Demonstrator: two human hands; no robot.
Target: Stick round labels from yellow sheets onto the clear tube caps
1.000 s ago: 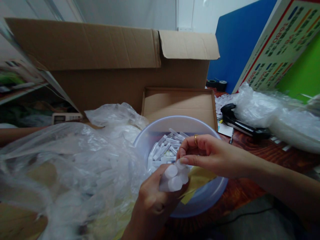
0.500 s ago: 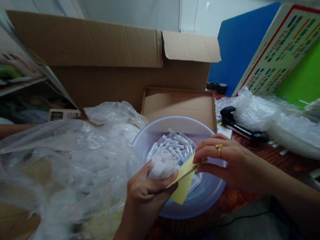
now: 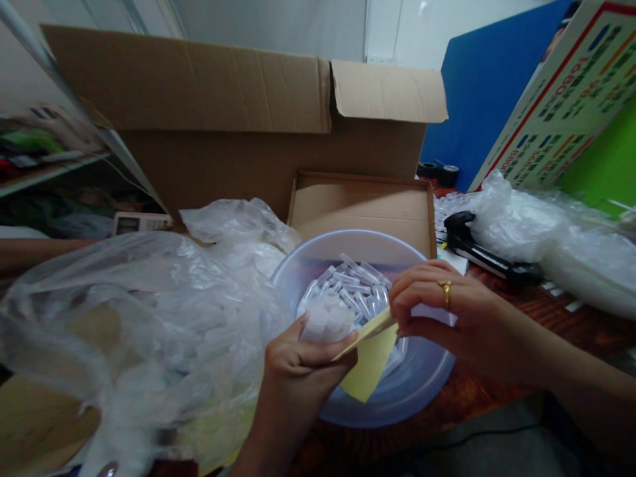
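The bundle of small white tubes [image 3: 326,322] sits upright in your left hand [image 3: 303,368], the grip wrapped round it, just above the near rim of the pale plastic bowl [image 3: 422,377]. Your right hand [image 3: 437,311] pinches the top edge of a yellow paper slip [image 3: 370,361] that touches the bundle. More tubes lie loose in the bowl, a clear plastic bag [image 3: 139,318] to its left on the table [image 3: 521,298].
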